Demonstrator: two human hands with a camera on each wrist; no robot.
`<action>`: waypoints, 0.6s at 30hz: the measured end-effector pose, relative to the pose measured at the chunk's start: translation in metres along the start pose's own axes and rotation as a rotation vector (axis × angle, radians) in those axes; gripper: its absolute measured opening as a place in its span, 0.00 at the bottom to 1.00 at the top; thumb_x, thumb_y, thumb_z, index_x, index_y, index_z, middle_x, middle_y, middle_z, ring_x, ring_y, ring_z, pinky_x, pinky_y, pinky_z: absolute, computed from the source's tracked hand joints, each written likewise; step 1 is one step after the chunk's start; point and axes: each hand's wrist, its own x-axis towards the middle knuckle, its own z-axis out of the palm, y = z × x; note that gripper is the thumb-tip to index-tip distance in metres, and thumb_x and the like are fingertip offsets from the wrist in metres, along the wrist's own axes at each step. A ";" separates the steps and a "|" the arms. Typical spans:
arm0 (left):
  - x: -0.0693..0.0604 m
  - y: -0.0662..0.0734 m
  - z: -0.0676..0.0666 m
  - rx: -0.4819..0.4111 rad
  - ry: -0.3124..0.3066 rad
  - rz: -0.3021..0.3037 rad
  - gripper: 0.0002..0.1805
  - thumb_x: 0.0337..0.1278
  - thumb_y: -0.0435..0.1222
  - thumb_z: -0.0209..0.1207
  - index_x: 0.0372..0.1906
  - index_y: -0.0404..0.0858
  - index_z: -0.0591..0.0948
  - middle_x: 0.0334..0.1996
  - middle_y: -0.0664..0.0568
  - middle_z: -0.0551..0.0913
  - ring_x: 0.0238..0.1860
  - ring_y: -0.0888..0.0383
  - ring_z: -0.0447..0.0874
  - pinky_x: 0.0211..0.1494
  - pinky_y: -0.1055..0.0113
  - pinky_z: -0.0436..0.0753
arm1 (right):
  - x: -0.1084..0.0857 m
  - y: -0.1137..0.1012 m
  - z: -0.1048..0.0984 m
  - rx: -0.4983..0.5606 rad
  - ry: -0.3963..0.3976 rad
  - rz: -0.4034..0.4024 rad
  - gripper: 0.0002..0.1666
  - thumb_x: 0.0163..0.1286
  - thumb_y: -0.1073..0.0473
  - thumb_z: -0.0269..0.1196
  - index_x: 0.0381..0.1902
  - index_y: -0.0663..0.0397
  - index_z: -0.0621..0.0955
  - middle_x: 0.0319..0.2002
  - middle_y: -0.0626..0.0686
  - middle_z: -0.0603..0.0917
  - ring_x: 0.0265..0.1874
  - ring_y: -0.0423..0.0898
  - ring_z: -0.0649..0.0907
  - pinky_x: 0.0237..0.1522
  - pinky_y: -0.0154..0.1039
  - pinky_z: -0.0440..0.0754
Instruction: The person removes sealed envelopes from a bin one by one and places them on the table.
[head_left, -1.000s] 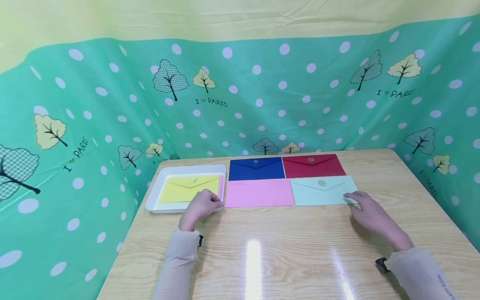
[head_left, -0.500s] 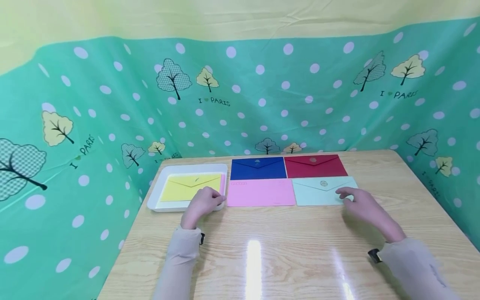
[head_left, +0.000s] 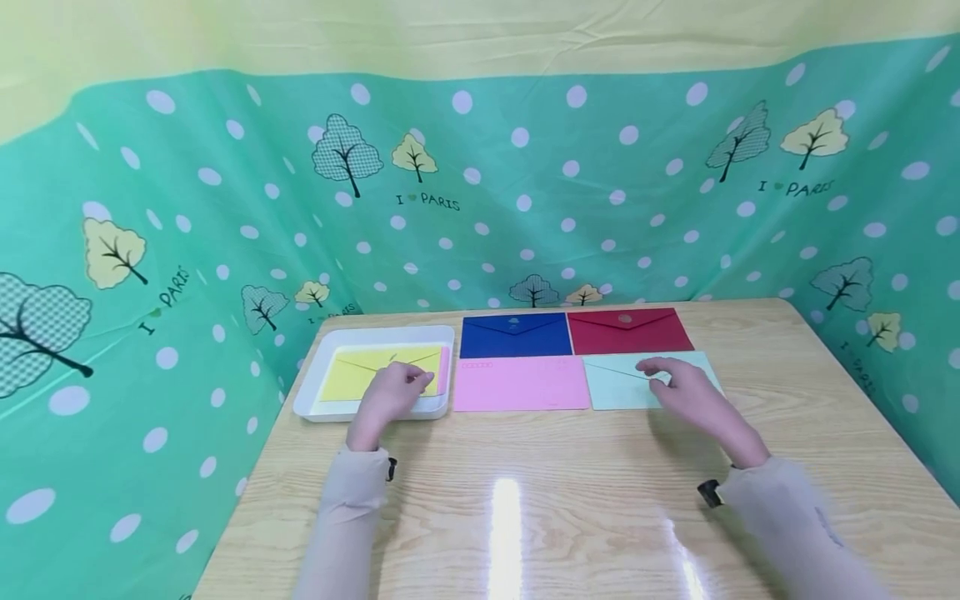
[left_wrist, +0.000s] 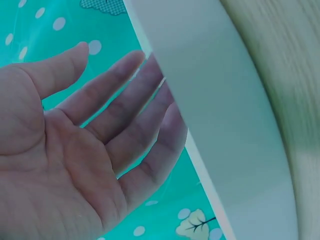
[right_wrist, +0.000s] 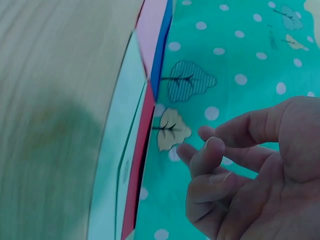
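Note:
My left hand (head_left: 392, 393) hovers over the front right part of a white tray (head_left: 303, 403), its fingers loosely bent and holding nothing. Inside the tray lies a yellow envelope (head_left: 347, 385), with a pink edge (head_left: 445, 367) of something showing at its right. In the left wrist view the fingertips (left_wrist: 132, 57) are partly hidden behind the tray's wall (left_wrist: 220, 130). Above a mint green envelope (head_left: 613, 387), my right hand (head_left: 693, 398) has loosely curled fingers and nothing in them; it covers the envelope's round seal in the head view.
A pink envelope (head_left: 521, 385) lies left of the mint one. Behind these two are a blue envelope (head_left: 515, 342) and a red envelope (head_left: 630, 335). All lie flat on a wooden table (head_left: 600, 483). Green patterned cloth (head_left: 555, 208) stands behind and at the sides.
My right hand has moved left across the mint envelope from its right edge. My left hand has shifted slightly left and away from me, over the tray. The envelopes stay in place.

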 end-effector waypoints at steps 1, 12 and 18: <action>0.000 0.000 -0.002 -0.003 0.002 -0.003 0.22 0.81 0.45 0.55 0.55 0.31 0.87 0.44 0.40 0.87 0.45 0.46 0.83 0.53 0.50 0.81 | 0.002 -0.003 0.001 0.000 0.003 0.002 0.22 0.78 0.67 0.54 0.64 0.68 0.80 0.60 0.69 0.82 0.53 0.62 0.81 0.52 0.58 0.80; 0.004 -0.018 -0.040 -0.026 0.053 0.000 0.28 0.85 0.47 0.48 0.64 0.26 0.80 0.51 0.36 0.86 0.44 0.46 0.82 0.50 0.49 0.81 | 0.023 -0.037 0.011 0.024 -0.014 -0.037 0.23 0.78 0.66 0.57 0.68 0.66 0.78 0.63 0.66 0.81 0.58 0.64 0.80 0.56 0.61 0.81; 0.005 -0.029 -0.057 0.008 0.073 -0.007 0.30 0.87 0.47 0.42 0.65 0.25 0.79 0.56 0.31 0.84 0.54 0.38 0.83 0.57 0.42 0.80 | 0.035 -0.058 0.016 0.078 -0.037 -0.064 0.24 0.81 0.66 0.52 0.70 0.66 0.75 0.66 0.66 0.79 0.63 0.65 0.79 0.59 0.61 0.80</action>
